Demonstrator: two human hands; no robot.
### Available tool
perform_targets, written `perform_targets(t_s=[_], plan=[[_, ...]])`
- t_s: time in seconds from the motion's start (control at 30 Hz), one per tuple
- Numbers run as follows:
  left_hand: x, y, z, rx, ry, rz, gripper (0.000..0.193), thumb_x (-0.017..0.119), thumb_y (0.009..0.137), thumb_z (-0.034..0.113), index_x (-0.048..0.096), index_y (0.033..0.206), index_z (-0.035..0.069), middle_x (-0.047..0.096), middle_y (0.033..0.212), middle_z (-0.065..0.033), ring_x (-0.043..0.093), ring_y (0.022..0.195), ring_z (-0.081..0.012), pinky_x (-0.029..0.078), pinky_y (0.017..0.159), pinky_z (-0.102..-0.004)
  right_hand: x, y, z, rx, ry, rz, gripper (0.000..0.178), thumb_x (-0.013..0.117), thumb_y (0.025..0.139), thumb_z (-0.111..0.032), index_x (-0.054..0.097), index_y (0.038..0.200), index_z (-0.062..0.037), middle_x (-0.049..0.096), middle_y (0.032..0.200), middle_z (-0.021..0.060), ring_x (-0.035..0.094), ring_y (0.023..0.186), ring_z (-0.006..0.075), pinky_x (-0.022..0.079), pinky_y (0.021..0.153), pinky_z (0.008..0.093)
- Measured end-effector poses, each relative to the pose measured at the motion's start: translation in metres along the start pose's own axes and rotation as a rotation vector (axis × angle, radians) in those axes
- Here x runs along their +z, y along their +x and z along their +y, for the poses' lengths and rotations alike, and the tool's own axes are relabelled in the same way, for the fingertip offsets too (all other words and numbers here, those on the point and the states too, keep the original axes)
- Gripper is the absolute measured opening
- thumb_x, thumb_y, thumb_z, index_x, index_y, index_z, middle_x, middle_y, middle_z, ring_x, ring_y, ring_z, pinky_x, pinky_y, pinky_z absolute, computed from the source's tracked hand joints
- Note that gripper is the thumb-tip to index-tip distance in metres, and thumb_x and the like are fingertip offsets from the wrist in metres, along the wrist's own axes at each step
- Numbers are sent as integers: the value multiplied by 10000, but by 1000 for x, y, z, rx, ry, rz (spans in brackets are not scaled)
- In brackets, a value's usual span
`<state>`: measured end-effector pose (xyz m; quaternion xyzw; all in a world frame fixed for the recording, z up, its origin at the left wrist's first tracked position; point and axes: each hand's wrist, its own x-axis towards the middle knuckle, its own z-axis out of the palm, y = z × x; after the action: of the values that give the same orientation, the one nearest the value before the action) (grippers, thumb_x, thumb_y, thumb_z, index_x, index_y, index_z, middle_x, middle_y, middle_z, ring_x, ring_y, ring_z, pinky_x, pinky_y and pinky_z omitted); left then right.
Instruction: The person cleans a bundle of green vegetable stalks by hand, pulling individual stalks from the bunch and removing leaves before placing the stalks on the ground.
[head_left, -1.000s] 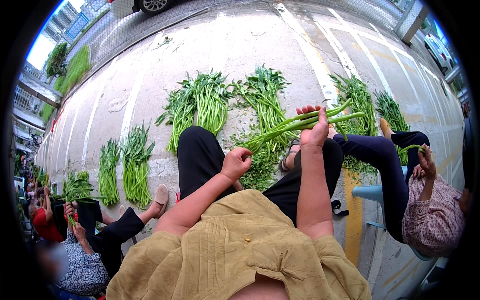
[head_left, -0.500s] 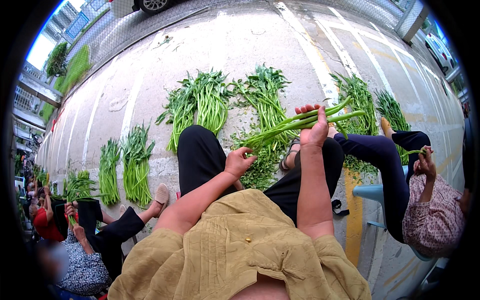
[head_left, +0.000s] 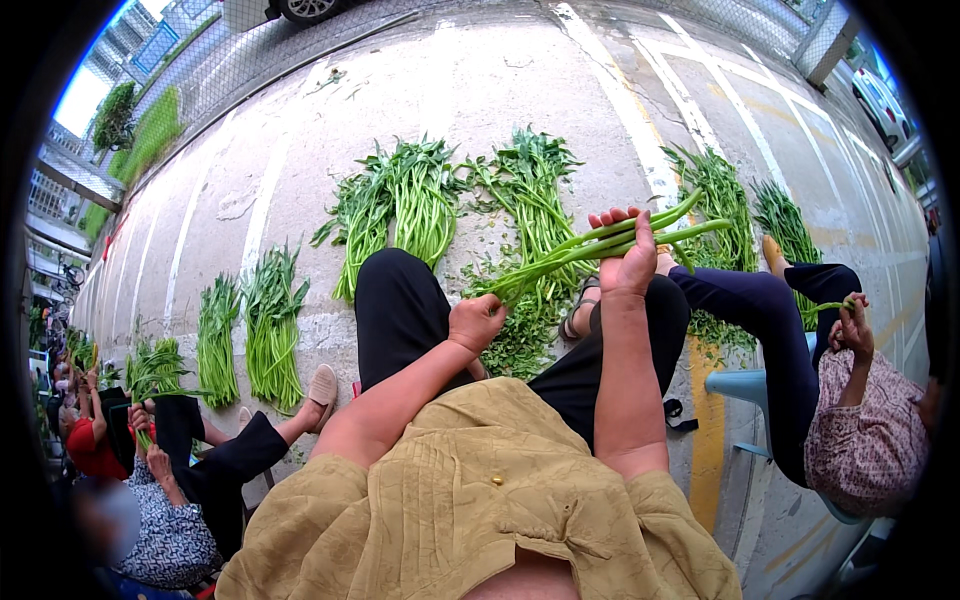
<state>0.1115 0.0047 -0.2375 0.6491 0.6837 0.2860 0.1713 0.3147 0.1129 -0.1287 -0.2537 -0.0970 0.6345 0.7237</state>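
Green stem bunch point(head_left: 560, 262) lay slantwise above the person's lap, over leaf litter point(head_left: 520, 340) on the ground. Right hand point(head_left: 628, 252) was folded round its thicker end; left hand point(head_left: 476, 322) was curled at the thinner end, pinch or mere touch undetermined. Judged light, smooth, bendy, liable to snap; a loose mid-length hold seemed best. No label or lettering seen on stems.

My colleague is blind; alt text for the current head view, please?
A person's right hand holds long green stems, the left hand at their left end; bundles of leafy greens lie on the pavement ahead; people sit either side.
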Motion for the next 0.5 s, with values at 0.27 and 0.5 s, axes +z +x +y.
perform_targets(t_s=[0.27,0.5], plan=[[-4,-6,7,43,-8,-10,139,632,721,258,622,760,124,595,587,-112,596,565,-288,473,518,-394,-1,0,-1,-18,9,-1,223,462,914,-264,477,922,-42,561,799,116,558,726,250,469,811,508],[1,-9,4,41,69,-1,316,639,732,303,598,993,132,615,633,-110,607,587,-284,476,525,-396,-1,0,-1,-18,18,-1,220,465,912,-263,481,916,-43,565,788,114,558,721,256,469,804,511]])
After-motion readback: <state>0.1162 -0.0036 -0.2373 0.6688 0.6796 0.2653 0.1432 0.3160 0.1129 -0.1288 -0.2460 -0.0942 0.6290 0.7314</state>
